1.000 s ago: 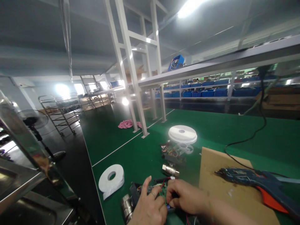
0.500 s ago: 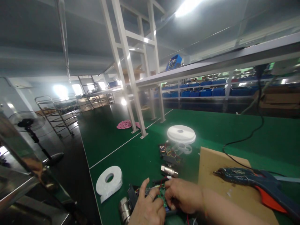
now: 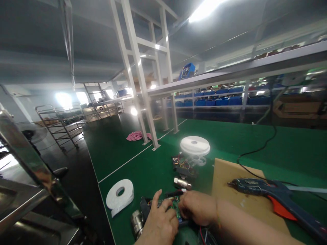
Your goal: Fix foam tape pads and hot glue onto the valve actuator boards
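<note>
My left hand lies over a black housing, its index finger raised and the other fingers curled onto the near part of it. Inside the housing sits a green circuit board with thin wires. A shiny metal valve body sticks out at the left of the housing. My right hand is closed at the board's right side, its fingertips bent down and partly hidden, so what they pinch does not show. Red and black wires run below my right wrist.
Beyond my hands lies a second metal valve with an open wired unit. A white tape roll is at left, a white reel farther back. At right, a glue gun rests on cardboard, its black cord trailing back.
The view has shifted slightly, so the glue gun and cardboard appear farther left. Both hands stay at the circuit board, with only small finger movement.
</note>
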`<state>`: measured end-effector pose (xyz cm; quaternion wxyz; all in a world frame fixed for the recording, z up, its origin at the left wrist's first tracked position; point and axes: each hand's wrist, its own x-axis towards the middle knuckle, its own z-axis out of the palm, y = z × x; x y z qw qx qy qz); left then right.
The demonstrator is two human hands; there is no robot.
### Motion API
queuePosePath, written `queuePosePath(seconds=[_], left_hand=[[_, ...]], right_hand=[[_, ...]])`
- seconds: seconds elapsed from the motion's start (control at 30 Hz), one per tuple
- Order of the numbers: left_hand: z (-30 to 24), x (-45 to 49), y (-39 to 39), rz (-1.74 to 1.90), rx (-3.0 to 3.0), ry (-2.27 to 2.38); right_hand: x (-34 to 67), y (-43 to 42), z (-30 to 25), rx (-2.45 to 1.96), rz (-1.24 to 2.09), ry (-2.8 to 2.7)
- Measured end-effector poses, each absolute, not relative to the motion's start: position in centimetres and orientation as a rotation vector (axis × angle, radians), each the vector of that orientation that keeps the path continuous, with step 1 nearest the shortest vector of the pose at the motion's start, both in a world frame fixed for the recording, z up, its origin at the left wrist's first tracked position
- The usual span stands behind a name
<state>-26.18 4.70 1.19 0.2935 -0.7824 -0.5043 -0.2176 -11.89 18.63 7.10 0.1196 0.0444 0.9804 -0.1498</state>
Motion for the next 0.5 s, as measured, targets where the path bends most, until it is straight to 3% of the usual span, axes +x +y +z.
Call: queuePosePath(seconds=[0.3, 0.5], left_hand=[[3.3, -24.5, 2.1, -0.608, -2.248, -1.753], [5.1, -26.7, 0.5, -0.74, -2.262, -1.872]], right_hand=[[-6.4, 17.1, 14.1, 0.424, -0.828, 2.875], [3.6, 13.2, 15.6, 0.798, -0.958, 3.042]])
